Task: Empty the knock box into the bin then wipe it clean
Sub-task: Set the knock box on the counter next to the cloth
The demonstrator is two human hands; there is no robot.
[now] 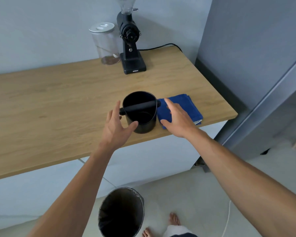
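Knock box (141, 112), frame centre: rigid, smooth, looks light. Left hand (117, 124), right hand (177, 117) both spread, empty. I'd clasp its walls.

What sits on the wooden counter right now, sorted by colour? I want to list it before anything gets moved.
Black: 2, the knock box and the coffee grinder
Blue: 1, the folded cloth
Clear with a pale lid: 1, the jar
Total: 4 things on the counter
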